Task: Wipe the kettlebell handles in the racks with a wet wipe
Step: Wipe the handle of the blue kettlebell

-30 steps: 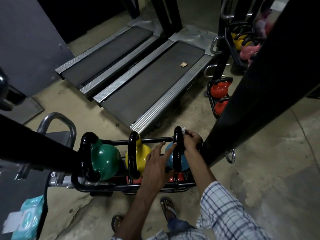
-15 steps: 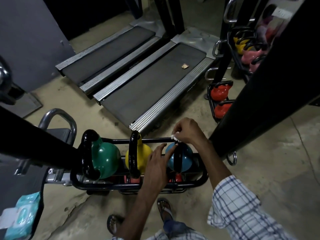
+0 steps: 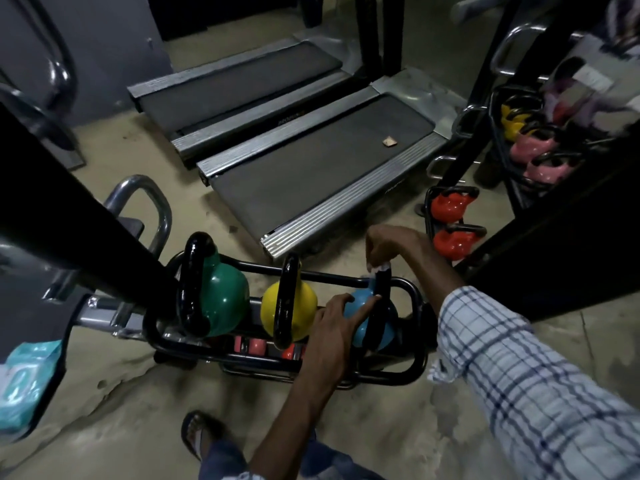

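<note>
A low black rack (image 3: 414, 355) on the floor holds a green kettlebell (image 3: 221, 296), a yellow kettlebell (image 3: 301, 301) and a blue kettlebell (image 3: 360, 306), each with a black handle. My right hand (image 3: 389, 245) pinches a white wet wipe (image 3: 377, 268) against the top of the blue kettlebell's handle (image 3: 379, 306). My left hand (image 3: 341, 322) rests on the blue bell's body, its straight fingers touching the handle's side.
Two treadmills (image 3: 311, 161) lie beyond the rack. A tall black rack at right carries red kettlebells (image 3: 452, 216), pink ones (image 3: 540, 157) and a yellow one (image 3: 512, 121). A wet-wipe pack (image 3: 26, 379) sits at the left edge. Black machine beams (image 3: 79, 223) cross the left and right.
My right hand has slid the wipe from the handle's near part up over its top toward the far side. My left hand stayed on the blue kettlebell.
</note>
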`<action>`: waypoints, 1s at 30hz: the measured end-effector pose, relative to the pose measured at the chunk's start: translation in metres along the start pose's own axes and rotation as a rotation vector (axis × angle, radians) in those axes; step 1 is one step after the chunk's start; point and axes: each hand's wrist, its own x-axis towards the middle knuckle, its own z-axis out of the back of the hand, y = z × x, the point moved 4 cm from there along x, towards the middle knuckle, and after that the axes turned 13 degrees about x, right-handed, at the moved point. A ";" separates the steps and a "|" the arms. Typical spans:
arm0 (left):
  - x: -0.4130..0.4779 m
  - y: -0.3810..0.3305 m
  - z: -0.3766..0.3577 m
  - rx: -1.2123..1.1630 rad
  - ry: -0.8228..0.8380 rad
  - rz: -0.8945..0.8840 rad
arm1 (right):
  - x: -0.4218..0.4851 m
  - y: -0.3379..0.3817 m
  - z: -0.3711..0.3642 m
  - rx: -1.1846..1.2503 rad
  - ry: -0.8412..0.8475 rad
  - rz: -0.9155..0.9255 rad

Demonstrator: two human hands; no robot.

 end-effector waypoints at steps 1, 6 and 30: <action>0.001 0.000 -0.001 -0.006 0.011 0.005 | -0.011 0.011 0.001 -0.063 0.028 -0.013; 0.003 0.001 0.001 -0.007 0.018 0.005 | -0.012 0.026 0.001 -0.174 -0.021 -0.025; -0.005 0.015 0.005 -0.124 -0.060 0.133 | -0.102 0.008 -0.097 0.258 -0.582 0.149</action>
